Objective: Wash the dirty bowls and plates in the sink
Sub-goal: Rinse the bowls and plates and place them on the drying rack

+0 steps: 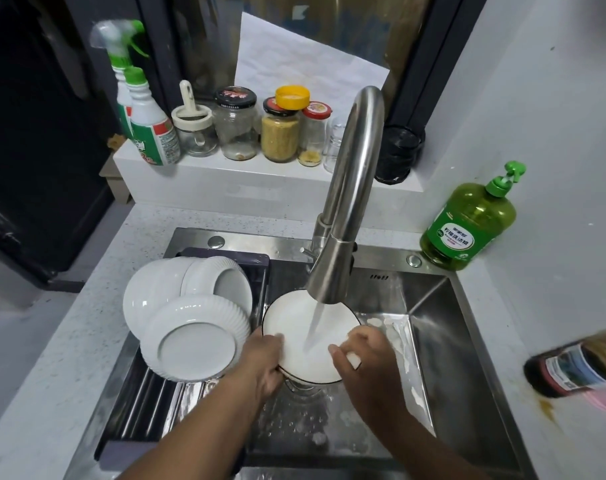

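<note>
A white plate with a dark rim is held tilted over the steel sink, under water running from the faucet. My left hand grips the plate's left edge, thumb on its face. My right hand is on the plate's right side, fingers curled round something small and white pressed to it. Three white bowls and plates lie stacked upside down on a drying rack over the sink's left part.
A green dish-soap bottle stands at the sink's back right corner. A dark bottle lies on the right counter. Jars and spray bottles line the ledge behind. Foam patches cling to the sink's right wall.
</note>
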